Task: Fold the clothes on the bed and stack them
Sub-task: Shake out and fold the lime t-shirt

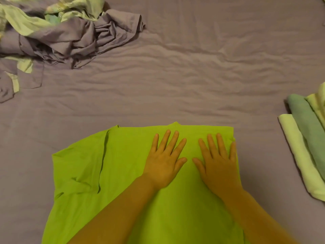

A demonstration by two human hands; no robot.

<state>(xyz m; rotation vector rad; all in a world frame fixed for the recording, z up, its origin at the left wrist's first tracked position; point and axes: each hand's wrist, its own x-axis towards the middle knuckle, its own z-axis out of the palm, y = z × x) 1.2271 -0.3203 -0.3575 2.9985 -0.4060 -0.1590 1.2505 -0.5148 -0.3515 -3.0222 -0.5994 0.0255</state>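
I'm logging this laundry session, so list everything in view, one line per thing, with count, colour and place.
T-shirt: one, bright green, spread flat on the bed at bottom centre, its right side already folded in, its left sleeve still out.
Pile of unfolded clothes: one heap, count of pieces unclear, grey-purple and pale green, top left corner.
Stack of folded clothes: at least three pieces, pale green and darker green, right edge, partly cut off.
Bed sheet: one, grey-purple, wrinkled, under everything.
Left hand: one, fingers spread, pressing flat on the T-shirt.
Right hand: one, fingers spread, pressing flat on the T-shirt beside its folded right edge.
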